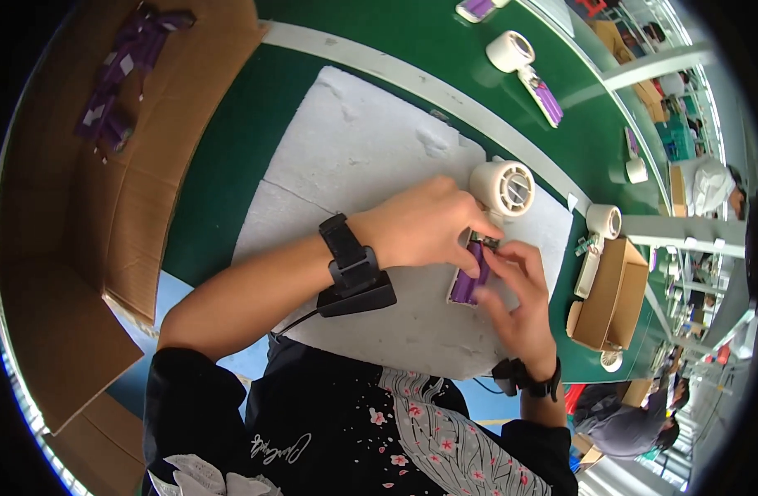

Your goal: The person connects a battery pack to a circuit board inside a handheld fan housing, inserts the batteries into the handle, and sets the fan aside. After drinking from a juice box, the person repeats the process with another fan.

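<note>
A white handheld fan (506, 188) lies on the white foam sheet (379, 157), its round head near the far right corner of the sheet and its handle directed toward the near edge. The handle is open, exposing a purple battery pack (463, 288) and, at the neck, a small circuit board (484, 240). The left hand (432, 221) reaches in from the left, index finger at the neck and thumb against the battery pack. The right hand (518, 296) approaches from the right edge of the sheet, fingertips at the board; its thumb is blurred. The hands are close together; whether either is clamped on the fan cannot be told. A black strap (346, 252) encircles the left wrist, with a black box-shaped device (361, 296) below it; a second black band (529, 379) encircles the right wrist. Beyond the right edge of the sheet, another open fan (602, 221) is positioned beside a small cardboard box (592, 322) on the green workbench (222, 174); a round white grille (611, 361) lies at the near end of that box. Left of the sheet, a large carton (160, 149) contains purple packs (135, 62).
</note>
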Motion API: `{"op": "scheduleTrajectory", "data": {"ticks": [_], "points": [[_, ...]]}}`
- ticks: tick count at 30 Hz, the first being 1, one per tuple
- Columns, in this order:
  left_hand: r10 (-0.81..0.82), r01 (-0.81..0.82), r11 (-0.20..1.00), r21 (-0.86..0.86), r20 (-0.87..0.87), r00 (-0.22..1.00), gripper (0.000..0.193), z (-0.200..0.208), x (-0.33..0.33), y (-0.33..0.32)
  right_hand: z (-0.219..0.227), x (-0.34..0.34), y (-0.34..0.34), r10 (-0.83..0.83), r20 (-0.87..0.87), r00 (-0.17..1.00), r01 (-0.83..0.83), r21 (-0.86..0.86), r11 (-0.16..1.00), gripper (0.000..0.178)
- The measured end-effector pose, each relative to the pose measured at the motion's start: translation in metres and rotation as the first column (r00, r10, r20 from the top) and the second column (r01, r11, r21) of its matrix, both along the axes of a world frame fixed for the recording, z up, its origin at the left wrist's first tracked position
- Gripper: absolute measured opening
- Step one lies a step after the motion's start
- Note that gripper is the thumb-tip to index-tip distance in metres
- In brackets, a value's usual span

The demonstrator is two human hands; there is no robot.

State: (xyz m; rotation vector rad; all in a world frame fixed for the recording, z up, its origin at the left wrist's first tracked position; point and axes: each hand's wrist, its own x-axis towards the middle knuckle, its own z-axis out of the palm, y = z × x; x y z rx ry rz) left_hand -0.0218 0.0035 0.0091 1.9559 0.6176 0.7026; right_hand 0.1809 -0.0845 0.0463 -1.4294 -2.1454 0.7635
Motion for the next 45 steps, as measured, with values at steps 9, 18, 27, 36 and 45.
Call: {"op": "scheduleTrajectory", "data": {"ticks": [9,18,27,36,45], "points": [[0.097,-0.05,0.98,0.192,-0.244,0.965,0.043,0.016,-0.015,-0.007,-0.004,-0.002,0.005,0.119,0.134,0.984,-0.122,0.019,0.992,0.08],[0.88,-0.827,0.453,0.335,-0.016,0.475,0.035,0.01,-0.097,0.071,0.002,-0.022,0.142,-0.138,0.162,0.977,0.04,0.501,0.864,0.052],[0.981,-0.841,0.089,0.535,-0.194,-0.02,0.055,0.047,-0.266,0.011,0.039,0.108,0.08,-0.594,0.213,0.776,0.471,0.43,0.77,0.049],[0.857,-0.772,0.132,0.621,-0.463,-0.226,0.047,-0.004,-0.305,-0.003,-0.003,0.143,0.027,-0.639,0.411,0.65,0.613,0.214,0.761,0.063],[0.951,-0.91,-0.036,0.412,-0.267,-0.159,0.025,-0.004,-0.327,-0.016,0.016,0.132,0.027,-0.685,0.079,0.725,0.669,0.156,0.726,0.066]]}}
